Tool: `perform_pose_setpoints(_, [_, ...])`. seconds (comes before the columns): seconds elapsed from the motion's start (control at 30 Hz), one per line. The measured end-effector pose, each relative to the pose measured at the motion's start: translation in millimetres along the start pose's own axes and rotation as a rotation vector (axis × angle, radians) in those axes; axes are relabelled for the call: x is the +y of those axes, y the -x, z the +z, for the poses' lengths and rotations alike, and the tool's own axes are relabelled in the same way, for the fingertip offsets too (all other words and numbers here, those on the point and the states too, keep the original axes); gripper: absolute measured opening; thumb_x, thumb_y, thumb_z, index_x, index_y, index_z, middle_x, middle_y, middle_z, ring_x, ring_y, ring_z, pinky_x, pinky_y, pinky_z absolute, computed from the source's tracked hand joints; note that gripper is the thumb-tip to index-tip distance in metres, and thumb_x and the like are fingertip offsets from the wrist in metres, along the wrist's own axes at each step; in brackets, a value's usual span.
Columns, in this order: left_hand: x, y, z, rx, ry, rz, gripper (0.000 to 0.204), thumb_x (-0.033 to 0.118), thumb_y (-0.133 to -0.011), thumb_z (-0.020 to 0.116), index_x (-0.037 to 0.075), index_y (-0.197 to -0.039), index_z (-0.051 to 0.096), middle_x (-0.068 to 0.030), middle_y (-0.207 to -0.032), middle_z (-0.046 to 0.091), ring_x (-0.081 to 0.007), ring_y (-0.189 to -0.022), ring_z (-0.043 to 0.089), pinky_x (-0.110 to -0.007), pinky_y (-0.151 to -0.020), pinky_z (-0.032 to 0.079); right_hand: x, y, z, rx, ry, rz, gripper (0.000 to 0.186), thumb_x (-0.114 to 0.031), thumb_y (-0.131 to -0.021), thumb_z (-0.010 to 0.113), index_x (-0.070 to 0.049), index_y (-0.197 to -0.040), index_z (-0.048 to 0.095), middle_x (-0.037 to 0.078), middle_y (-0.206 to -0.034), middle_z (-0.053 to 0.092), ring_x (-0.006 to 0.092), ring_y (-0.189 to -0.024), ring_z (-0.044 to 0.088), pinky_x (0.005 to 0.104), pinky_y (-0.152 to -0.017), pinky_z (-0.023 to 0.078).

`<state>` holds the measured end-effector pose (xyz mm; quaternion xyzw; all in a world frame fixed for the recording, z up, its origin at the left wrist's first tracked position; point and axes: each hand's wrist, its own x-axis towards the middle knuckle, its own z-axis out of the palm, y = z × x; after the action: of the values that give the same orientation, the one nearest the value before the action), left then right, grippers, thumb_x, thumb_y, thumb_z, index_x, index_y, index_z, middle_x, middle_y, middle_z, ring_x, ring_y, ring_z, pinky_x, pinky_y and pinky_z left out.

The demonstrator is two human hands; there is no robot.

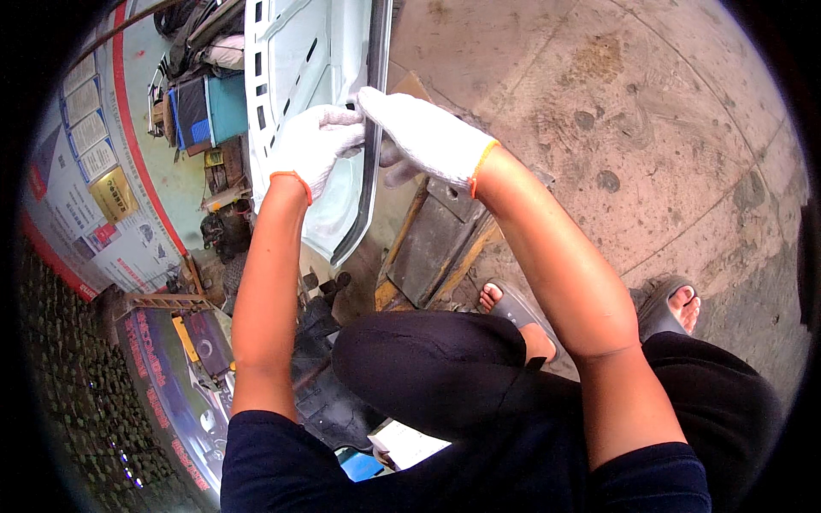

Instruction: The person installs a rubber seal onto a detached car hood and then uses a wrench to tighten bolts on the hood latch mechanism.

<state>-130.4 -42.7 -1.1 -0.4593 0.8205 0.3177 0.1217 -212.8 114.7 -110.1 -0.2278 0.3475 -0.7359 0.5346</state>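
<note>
A pale, light-blue metal panel (338,209), which looks like a vehicle door, stands in front of me with a row of slots along its left side. A black rubber seal strip (375,56) runs down its right edge. Both my hands wear white knit gloves with orange cuffs. My left hand (315,147) is closed on the inner side of the strip, fingertips bent toward it; what they pinch is hidden. From the other side, my right hand (434,137) wraps the edge, thumb on top and fingers behind, closed on the seal strip.
Below the panel stands a dark metal stand (432,235) with worn yellow edges. To the left are a blue box (209,107), piled tools and a poster board (94,188). My sandalled feet rest on stained concrete (650,145). A white box (406,443) lies beside my leg.
</note>
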Motion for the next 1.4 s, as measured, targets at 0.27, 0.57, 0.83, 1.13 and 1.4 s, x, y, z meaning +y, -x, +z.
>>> perform_pose_setpoints(0.27, [-10.7,-22.3,-20.7,-0.198,0.089,-0.128,0.024,0.003,-0.086,0.073,-0.001,-0.107,0.065,-0.0079,-0.095,0.071,-0.0139,-0.080,0.067,-0.028,-0.074,0.054,0.5,0.5,0.3,-0.037,-0.149,0.100,0.081,-0.064,-0.098,0.042,0.014,-0.116,0.055,0.019,-0.099,0.061,0.0265,-0.089,0.069,0.0371,-0.076,0.055])
perform_pose_setpoints(0.57, [-6.9,-28.8,-27.8,-0.277,0.243,-0.246,0.024,0.002,-0.085,0.077,-0.003,-0.104,0.063,-0.0110,-0.090,0.069,-0.0175,-0.076,0.066,-0.031,-0.067,0.054,26.5,-6.7,3.4,-0.058,-0.098,0.018,0.063,-0.051,-0.104,0.045,0.002,-0.138,0.046,0.021,-0.130,0.058,0.0300,-0.118,0.058,0.0383,-0.099,0.047])
perform_pose_setpoints(0.83, [15.7,-24.3,-25.4,-0.206,-0.167,-0.165,0.024,0.008,-0.083,0.078,0.003,-0.102,0.064,-0.0055,-0.087,0.069,-0.0116,-0.073,0.066,-0.025,-0.064,0.055,49.9,-17.0,9.8,-0.031,-0.128,-0.053,0.062,-0.045,-0.104,0.047,0.004,-0.143,0.042,0.023,-0.137,0.057,0.0294,-0.126,0.056,0.0362,-0.109,0.040])
perform_pose_setpoints(1.13, [24.1,-22.7,-22.1,-0.150,-0.393,-0.125,0.029,0.020,-0.077,0.085,0.005,-0.093,0.066,-0.0001,-0.082,0.064,-0.0070,-0.070,0.058,-0.023,-0.062,0.049,42.5,-16.1,8.0,-0.048,-0.142,-0.086,0.054,-0.041,-0.104,0.048,0.002,-0.138,0.047,0.022,-0.129,0.062,0.0258,-0.119,0.058,0.0360,-0.104,0.042])
perform_pose_setpoints(1.4, [32.0,-21.2,-22.1,-0.158,-0.513,-0.084,0.033,0.026,-0.075,0.085,0.005,-0.091,0.064,-0.0001,-0.080,0.060,-0.0082,-0.074,0.054,-0.024,-0.066,0.047,30.2,-11.2,8.0,-0.075,-0.195,-0.016,0.053,-0.037,-0.105,0.048,-0.001,-0.143,0.045,0.017,-0.135,0.059,0.0234,-0.122,0.056,0.0349,-0.108,0.040])
